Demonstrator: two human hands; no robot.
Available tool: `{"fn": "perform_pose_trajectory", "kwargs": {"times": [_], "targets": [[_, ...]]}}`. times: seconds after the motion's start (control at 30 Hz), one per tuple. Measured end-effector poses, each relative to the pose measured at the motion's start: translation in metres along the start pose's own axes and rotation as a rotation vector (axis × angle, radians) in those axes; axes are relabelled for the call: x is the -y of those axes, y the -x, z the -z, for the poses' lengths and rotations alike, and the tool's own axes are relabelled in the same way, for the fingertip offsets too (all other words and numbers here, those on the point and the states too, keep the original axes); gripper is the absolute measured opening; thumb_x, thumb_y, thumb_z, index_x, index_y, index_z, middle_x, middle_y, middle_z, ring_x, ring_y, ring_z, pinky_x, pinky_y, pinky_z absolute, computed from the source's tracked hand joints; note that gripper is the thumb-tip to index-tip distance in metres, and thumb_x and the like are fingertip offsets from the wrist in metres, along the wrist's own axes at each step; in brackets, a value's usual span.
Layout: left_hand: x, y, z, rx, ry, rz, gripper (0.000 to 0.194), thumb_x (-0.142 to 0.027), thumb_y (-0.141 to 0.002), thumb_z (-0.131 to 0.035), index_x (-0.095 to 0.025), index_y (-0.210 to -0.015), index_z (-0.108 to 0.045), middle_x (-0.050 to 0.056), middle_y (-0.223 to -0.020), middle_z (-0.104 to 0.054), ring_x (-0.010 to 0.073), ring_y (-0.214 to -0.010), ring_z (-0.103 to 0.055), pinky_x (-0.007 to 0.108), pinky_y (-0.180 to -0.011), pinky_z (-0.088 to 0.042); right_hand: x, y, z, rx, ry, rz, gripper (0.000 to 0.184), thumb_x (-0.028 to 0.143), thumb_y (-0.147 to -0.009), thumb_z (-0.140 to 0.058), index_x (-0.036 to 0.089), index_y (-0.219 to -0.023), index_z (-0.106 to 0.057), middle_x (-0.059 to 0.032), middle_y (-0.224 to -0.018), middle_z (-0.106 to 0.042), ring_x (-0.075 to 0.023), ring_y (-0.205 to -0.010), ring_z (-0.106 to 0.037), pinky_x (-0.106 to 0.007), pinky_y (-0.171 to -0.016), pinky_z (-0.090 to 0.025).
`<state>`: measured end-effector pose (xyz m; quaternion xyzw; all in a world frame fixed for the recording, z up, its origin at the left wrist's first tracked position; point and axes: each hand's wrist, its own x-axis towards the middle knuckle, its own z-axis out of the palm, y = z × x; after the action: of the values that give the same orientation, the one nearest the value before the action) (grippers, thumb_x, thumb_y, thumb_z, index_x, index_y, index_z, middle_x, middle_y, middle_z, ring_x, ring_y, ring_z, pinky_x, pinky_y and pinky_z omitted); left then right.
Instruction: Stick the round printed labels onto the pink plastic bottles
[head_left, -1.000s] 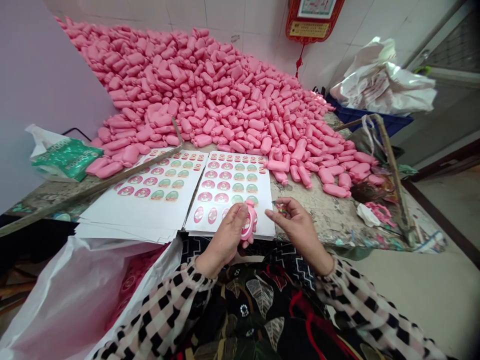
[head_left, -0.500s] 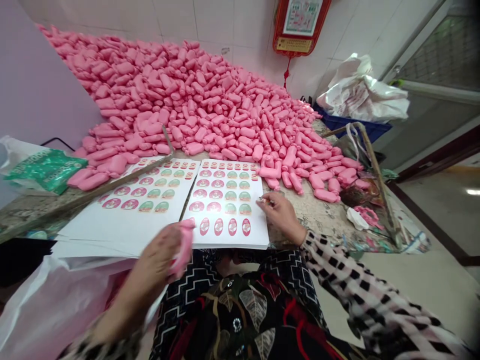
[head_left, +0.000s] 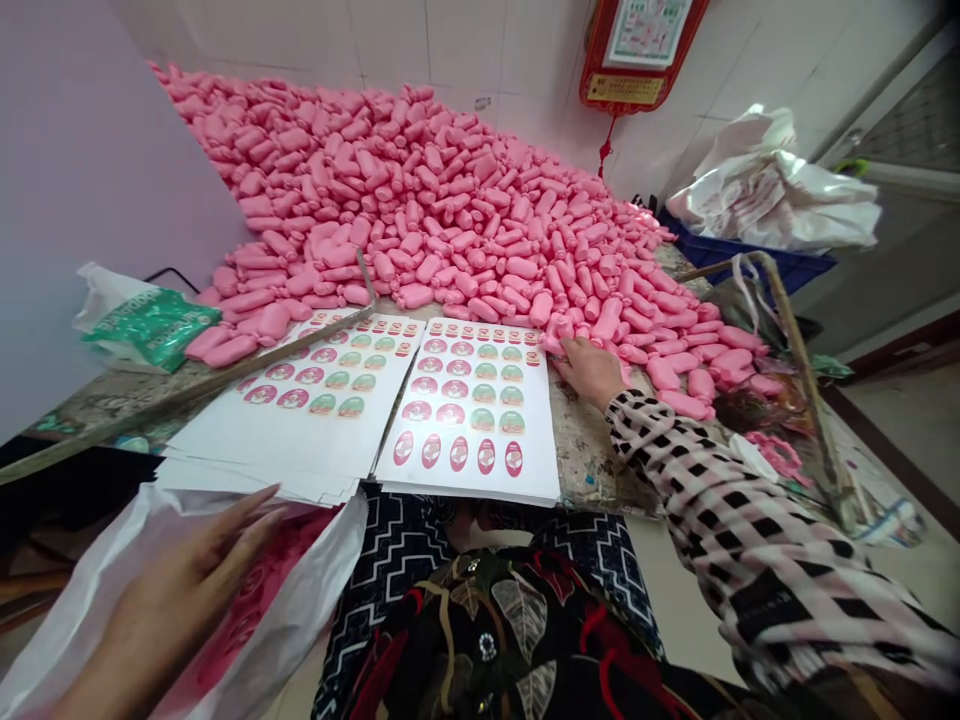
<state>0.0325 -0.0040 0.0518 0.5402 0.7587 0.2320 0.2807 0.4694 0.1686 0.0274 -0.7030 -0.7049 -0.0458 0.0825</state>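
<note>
My left hand (head_left: 206, 570) is open, fingers stretched out, above a white plastic bag (head_left: 341, 545) at the lower left. Pink sausage-shaped pieces (head_left: 255, 590) lie inside that bag. My right hand (head_left: 591, 368) is at the near edge of a big heap of similar pink pieces (head_left: 450, 190), its fingers closed around one pink piece (head_left: 556, 335); the fingertips are partly hidden. Left of that hand lies a stack of white sticker sheets (head_left: 517, 480) with round-topped and oval pink and green labels. A second stack of sticker sheets (head_left: 247, 440) lies beside it.
A thin bar (head_left: 187, 400) crosses the left stack, and a bent metal frame (head_left: 799, 350) stands at the right. A green and white packet (head_left: 146, 325) sits left. Behind, a blue crate (head_left: 795, 265) holds white bags (head_left: 780, 190). A red calendar (head_left: 630, 90) hangs on the wall.
My left hand has moved down and left to above the bag, and the pink piece is gone from it. My right hand has moved from the sheet's edge up to the heap. The view has shifted left.
</note>
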Motion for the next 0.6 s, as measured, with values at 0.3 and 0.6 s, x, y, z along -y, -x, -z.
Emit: {"fn": "perform_pose_trajectory", "kwargs": {"times": [0.3,0.6], "targets": [[-0.113,0.015,-0.113,0.624,0.925,0.077,0.048,-0.042,-0.08,-0.058,-0.024,-0.124,-0.052,0.01,-0.117,-0.061,0.02,-0.096,-0.061,0.037,-0.089,-0.045,0.062,0.106,0.025,-0.034,-0.505,0.093,0.033,0.032,-0.08,-0.052,0.023,-0.112,-0.057,-0.0048,-0.093,-0.065,-0.0178,-0.075,-0.058,-0.027,-0.063,-0.04],[-0.132,0.021,-0.146,0.772,1.322,0.258,0.03,-0.033,-0.075,-0.066,-0.02,-0.1,-0.057,0.003,-0.088,-0.062,0.014,-0.075,-0.061,0.027,-0.068,-0.05,0.078,0.173,0.045,0.211,-0.698,0.377,0.042,0.043,-0.086,-0.047,0.029,-0.126,-0.049,-0.0061,-0.107,-0.054,-0.0177,-0.088,-0.056,-0.029,-0.073,-0.045]]}}
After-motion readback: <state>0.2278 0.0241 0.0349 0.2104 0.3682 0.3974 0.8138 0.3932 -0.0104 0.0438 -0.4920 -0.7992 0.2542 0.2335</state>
